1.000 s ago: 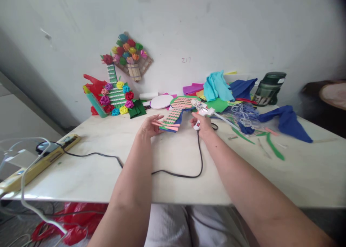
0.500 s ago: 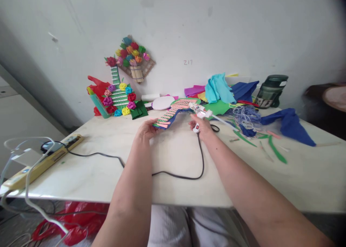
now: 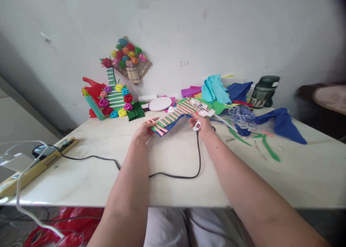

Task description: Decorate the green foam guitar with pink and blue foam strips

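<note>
My left hand (image 3: 144, 131) pinches the near left end of a green guitar-shaped craft piece (image 3: 173, 118) with pink strips laid across it and a blue edge. In my right hand (image 3: 201, 124) is a white hot glue gun (image 3: 207, 112), fingers wrapped round its handle, a glue stick (image 3: 225, 122) jutting from its back. The gun's nozzle end lies over the wide green end of the piece, and its tip is hard to make out. From the handle a black cord (image 3: 199, 160) runs down onto the table.
A flower-trimmed green craft guitar (image 3: 116, 100) leans by the wall with a teal bottle (image 3: 94, 106). Coloured paper (image 3: 213, 90), tangled string (image 3: 240, 115), green scraps (image 3: 270, 149) and a dark bottle (image 3: 265, 92) lie right. A yellow power strip (image 3: 40, 166) sits at the left edge.
The left end of the craft piece has tilted, and my left hand has shifted slightly left and down with it. The glue gun stays in my right hand, and the whole view has shifted a little.
</note>
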A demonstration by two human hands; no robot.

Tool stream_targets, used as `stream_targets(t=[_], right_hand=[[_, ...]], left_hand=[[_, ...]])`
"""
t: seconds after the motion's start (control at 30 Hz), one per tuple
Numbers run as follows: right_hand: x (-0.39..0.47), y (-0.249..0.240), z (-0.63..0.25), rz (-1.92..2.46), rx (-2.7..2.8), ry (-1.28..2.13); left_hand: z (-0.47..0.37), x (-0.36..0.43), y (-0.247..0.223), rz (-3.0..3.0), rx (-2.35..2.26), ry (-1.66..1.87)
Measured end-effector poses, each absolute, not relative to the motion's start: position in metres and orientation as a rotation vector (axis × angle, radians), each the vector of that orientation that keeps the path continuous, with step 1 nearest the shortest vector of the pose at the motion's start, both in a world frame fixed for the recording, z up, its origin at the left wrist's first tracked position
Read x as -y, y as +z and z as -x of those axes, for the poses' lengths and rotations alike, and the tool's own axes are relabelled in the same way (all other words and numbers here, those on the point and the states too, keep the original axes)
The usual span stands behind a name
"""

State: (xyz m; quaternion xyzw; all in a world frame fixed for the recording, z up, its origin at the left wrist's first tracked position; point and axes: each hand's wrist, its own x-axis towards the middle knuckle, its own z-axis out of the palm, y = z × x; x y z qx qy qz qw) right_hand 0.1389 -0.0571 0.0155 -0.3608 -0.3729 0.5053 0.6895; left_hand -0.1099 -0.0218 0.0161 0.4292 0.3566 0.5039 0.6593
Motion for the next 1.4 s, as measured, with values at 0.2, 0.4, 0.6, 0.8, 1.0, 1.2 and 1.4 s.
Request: stream_targets(t=[0.2,0.4,0.6,0.8,1.0,1.2,1.4], right_hand=[[0.055,0.012,-0.139,0.855,0.840,1.133],[0.051,0.006,-0.139,0.881,0.837,1.157],[0.052,0.003,-0.135,0.903,0.829,1.171],[0.051,0.003,-0.136,0.904,0.851,1.139],[0.051,0.004,-0.137,0.972,0.883,1.095],[0.054,0.008,-0.122,0.935,0.867,1.149],[0.057,0.012,-0.111,0.933,0.872,1.081]], left_hand=[[0.103,0.015,0.020,-0.938,-1.038,1.120],[0.105,0.008,0.020,-1.096,-1.290,1.334],[0.116,0.012,0.027,-1.424,-1.510,1.352],[0.120,0.032,0.043,-1.986,-1.321,0.753],[0.117,0.033,0.040,-2.025,-1.452,0.685],[0.094,0.033,0.046,-2.103,-1.530,1.024],[0.058,0.037,0.042,-2.105,-1.406,1.111]])
